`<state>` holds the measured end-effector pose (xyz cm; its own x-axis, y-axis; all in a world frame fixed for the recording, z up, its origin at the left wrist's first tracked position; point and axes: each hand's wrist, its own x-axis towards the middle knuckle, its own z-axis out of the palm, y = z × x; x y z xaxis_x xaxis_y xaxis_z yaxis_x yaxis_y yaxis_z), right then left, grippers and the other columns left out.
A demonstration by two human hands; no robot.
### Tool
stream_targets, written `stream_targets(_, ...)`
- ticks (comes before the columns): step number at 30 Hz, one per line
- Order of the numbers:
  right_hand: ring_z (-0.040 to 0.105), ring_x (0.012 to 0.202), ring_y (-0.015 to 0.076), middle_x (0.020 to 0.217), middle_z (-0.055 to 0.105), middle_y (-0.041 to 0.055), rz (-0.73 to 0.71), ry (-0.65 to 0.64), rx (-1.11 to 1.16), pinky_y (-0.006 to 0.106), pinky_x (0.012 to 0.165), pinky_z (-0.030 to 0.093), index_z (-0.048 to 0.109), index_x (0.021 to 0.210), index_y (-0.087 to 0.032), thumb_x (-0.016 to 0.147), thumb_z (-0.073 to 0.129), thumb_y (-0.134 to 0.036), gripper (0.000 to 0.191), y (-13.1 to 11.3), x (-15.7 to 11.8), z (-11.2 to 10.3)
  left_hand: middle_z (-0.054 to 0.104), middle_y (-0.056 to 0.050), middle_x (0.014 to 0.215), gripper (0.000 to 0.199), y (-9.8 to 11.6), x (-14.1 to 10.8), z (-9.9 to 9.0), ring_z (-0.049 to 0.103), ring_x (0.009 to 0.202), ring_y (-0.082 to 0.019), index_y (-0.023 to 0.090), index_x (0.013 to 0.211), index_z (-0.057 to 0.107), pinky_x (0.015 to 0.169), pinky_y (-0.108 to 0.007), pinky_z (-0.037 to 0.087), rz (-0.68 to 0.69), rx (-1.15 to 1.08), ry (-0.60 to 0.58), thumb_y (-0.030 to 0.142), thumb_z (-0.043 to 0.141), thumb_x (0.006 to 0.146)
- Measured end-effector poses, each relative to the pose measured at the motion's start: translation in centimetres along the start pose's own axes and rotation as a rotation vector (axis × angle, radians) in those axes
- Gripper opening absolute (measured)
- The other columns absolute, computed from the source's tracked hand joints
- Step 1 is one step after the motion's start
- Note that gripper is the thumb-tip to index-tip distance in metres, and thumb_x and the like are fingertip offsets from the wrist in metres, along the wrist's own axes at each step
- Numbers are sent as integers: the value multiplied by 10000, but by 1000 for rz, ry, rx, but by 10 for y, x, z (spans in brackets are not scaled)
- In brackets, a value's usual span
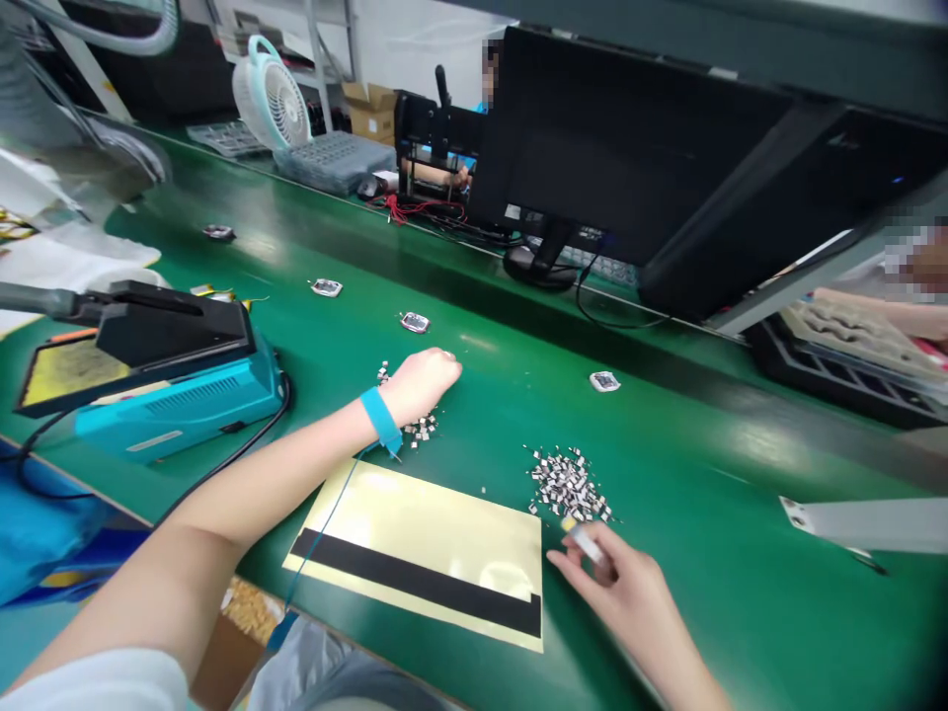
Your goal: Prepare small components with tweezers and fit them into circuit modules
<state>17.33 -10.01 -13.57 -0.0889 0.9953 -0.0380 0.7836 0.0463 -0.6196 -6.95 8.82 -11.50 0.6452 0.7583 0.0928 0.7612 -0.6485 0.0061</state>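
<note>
My left hand (pixel 424 381), a blue wrist strap (pixel 381 420) at its wrist, is curled closed above the green bench. Its fingertips face away, so anything in them is hidden. Small silvery parts (pixel 421 431) lie partly beneath that hand and wrist. At the lower right, my right hand (pixel 626 578) holds a small silver-white piece with a yellow end (pixel 589 543), slightly blurred. Just beyond it lies a larger heap of small silvery parts with dark leads (pixel 569 484). Between my arms is a pale yellow sheet (pixel 444 523) with a black strip (pixel 422 578).
Several small flat devices, including one on the right (pixel 605 381), are spaced along the bench (pixel 711 533). A teal soldering station (pixel 185 400) stands left. Behind are a fan (pixel 274 99) and a monitor (pixel 592 148). A white metal arm (pixel 866 523) juts in at right. Other people sit opposite.
</note>
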Motion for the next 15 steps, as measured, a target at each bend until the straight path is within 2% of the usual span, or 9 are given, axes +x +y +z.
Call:
stream_targets(3, 447, 435, 88, 544, 549, -33, -38, -241, -86, 184, 437, 306, 574, 781, -189, 777, 517, -288, 115, -12, -6, -2, 620, -142, 764, 139, -12, 4, 10, 611, 762, -242, 69, 731, 611, 658, -306, 478, -62, 56, -73, 28, 478, 719)
stream_targets(6, 534, 530, 111, 619, 599, -21, -16, -410, -128, 183, 490, 343, 612, 761, -201, 763, 539, -209, 74, -23, -9, -7, 614, -142, 743, 157, -13, 3, 17, 616, 740, -216, 63, 723, 616, 660, -276, 472, -78, 66, -103, 4, 471, 705)
stream_targets(9, 582, 667, 132, 746, 623, -3, -17, -453, -89, 186, 577, 390, 628, 820, -214, 764, 555, -170, 102, -27, -13, -10, 613, -147, 756, 170, -11, 3, 16, 611, 764, -213, 56, 730, 618, 681, -272, 467, -79, 65, -114, -7, 463, 701)
stream_targets(12, 590, 749, 151, 831, 613, 19, -54, -441, -75, 206, 644, 424, 621, 896, -210, 774, 555, -156, 148, -28, -16, -6, 625, -138, 786, 161, -6, 4, 6, 603, 793, -225, 63, 762, 623, 705, -301, 468, -59, 48, -97, 44, 465, 739)
stream_targets(15, 592, 750, 167, 872, 595, 46, -99, -415, -148, 240, 658, 451, 609, 918, -180, 782, 547, -159, 151, -27, -19, 1, 652, -78, 808, 131, 11, 2, -9, 609, 773, -199, 113, 797, 633, 724, -308, 475, -26, -176, 6, 138, 509, 764)
